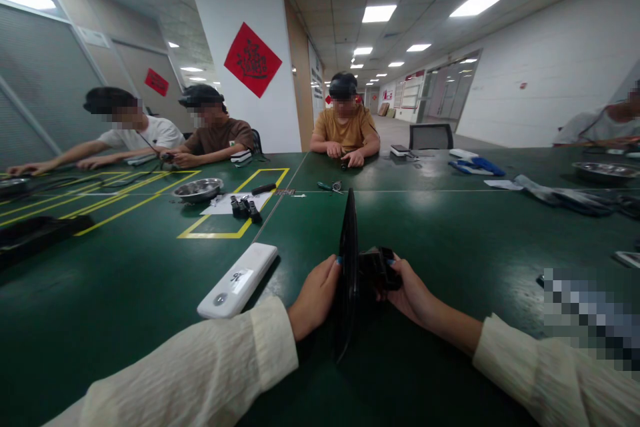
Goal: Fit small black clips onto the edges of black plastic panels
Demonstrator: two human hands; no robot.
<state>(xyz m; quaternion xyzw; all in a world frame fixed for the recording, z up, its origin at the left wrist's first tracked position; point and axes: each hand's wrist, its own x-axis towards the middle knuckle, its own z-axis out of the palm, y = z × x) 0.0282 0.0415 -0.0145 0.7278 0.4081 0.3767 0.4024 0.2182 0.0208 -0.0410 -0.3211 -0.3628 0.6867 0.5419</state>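
- Two hands meet at the near middle of the counter point(150, 293) in the head view. The left hand point(315, 297) grips a thin, flat black panel point(347, 247) that stands upright and edge-on, with fingertips curled onto its rim.
- The right hand point(413, 290) is closed around a chunky, angular black block point(377, 267) set against the panel's right face.
- Both sleeves point(210, 367) are cream ribbed knit.
- Just left of the panel lies a smooth white oblong device point(239, 279) with rounded corners and a small label.
- Farther off, a shiny round steel bowl point(199, 189) sits by yellow tape point(220, 235) on the glossy dark green top.
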